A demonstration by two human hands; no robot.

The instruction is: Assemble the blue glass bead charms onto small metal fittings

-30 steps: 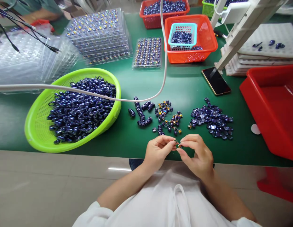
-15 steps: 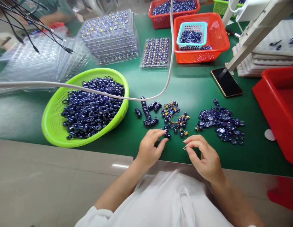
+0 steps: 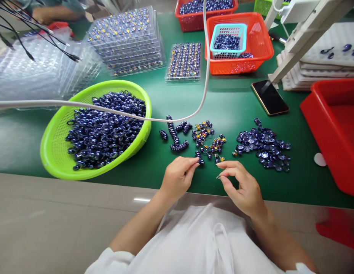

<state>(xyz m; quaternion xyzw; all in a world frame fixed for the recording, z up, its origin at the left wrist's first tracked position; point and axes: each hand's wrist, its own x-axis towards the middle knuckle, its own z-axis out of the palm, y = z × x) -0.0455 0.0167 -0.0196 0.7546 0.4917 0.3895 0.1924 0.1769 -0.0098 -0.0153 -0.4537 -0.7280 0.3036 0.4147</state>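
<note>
Blue ring piece (image 3: 200, 162) lies on the green desk (image 3: 236, 102) at the left hand's (image 3: 178, 177) curled fingertips, grip unclear; the right hand (image 3: 242, 186) pinches a tiny metal clip (image 3: 218, 176). Seemingly mid-pickup, work demanding fine fingertip precision.

Tiny piece (image 3: 218, 176) in right hand (image 3: 242, 188): too small to identify; mostly covered by thumb and forefinger.
Dark stack (image 3: 200, 163) at left hand (image 3: 178, 177): partly covered by fingertips; gripped or merely touched, impossible to tell.
Red bin (image 3: 334, 121): cut off by the right edge.
Red basket (image 3: 191, 23): cropped by the top edge.
Green crate (image 3: 259, 4): nearly all out of frame at the top.
Clear trays (image 3: 31, 72): blurred, running off the left edge.
Co-worker's arm (image 3: 54, 13): blurred, cut at the top edge.
White cable (image 3: 108, 110): leaving the frame at left and top, both ends unseen.
Phone (image 3: 271, 101): far corner hidden under the foot of the white stand (image 3: 302, 32).
Red shape (image 3: 339, 228) below the table edge: blurred, cropped, unidentifiable.
</note>
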